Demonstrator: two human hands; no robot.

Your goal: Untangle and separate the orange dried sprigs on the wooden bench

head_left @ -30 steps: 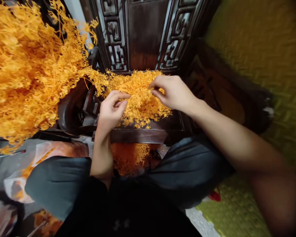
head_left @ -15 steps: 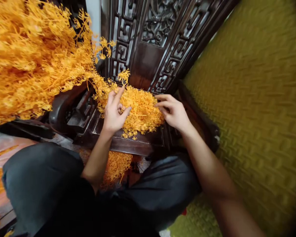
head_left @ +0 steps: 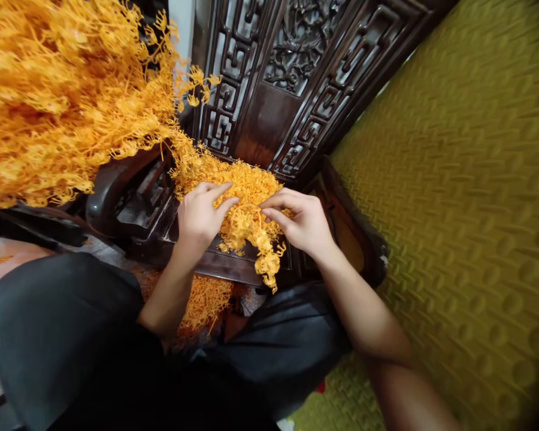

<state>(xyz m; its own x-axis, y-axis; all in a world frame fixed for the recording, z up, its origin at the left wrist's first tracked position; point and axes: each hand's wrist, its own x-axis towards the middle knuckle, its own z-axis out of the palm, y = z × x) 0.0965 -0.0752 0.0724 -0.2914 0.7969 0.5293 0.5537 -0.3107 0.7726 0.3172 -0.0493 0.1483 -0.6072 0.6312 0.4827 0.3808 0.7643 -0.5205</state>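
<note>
A heap of orange-yellow plastic flower pieces [head_left: 247, 176] lies on the dark wooden chair seat [head_left: 227, 263]. My right hand [head_left: 303, 221] is at the heap's right side, thumb and forefinger pinched on the thin stem of a plastic flower sprig [head_left: 267, 257]. The sprig's curled yellow petals hang down past the seat's front edge. At the left of the heap is my left hand [head_left: 200, 215], its thumb and forefinger apart with nothing visible between them; its other fingers are partly hidden.
A large mass of the same pieces [head_left: 72, 102] rises at the left, over the chair's curved armrest [head_left: 103, 197]. Behind the seat stands a carved backrest [head_left: 273, 120]. Textured yellow-green matting [head_left: 453, 209] fills the right. More orange pieces [head_left: 206, 302] lie below the seat.
My left hand has drawn down and left, away from a sprig at its fingertip. My right hand has moved left and down, and a sprig now hangs between my hands.
</note>
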